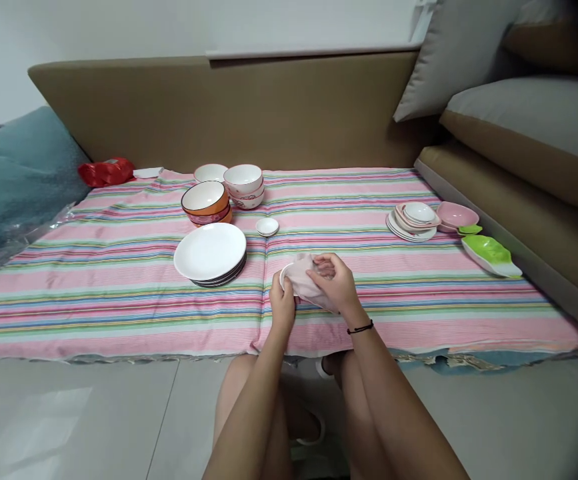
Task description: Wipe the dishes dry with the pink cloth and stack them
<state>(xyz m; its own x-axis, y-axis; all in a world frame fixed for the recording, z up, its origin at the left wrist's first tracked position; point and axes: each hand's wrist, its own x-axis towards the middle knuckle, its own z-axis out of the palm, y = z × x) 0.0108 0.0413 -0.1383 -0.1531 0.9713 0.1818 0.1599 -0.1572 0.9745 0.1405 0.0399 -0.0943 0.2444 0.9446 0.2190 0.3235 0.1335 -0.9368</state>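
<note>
Low over the striped cover, my left hand (283,303) is closed on the edge of a small white dish (283,275), of which only a curved rim shows. A pale pinkish cloth (306,273) lies over most of it. My right hand (337,283), with a dark cord at the wrist, has its fingers bent and pinches the cloth from the right side. Beyond my hands, a tiny white dish (267,227) rests on the cover. To the left stands a stack of plates (211,252), a white one on top and dark edges below.
Orange bowls (206,203) and white patterned bowls (243,183) are stacked behind the plates. At right are stacked small dishes (413,221), a pink bowl (457,217) and a green leaf-shaped dish (491,255). A red bag (107,172) lies far left, near a blue cushion (13,180).
</note>
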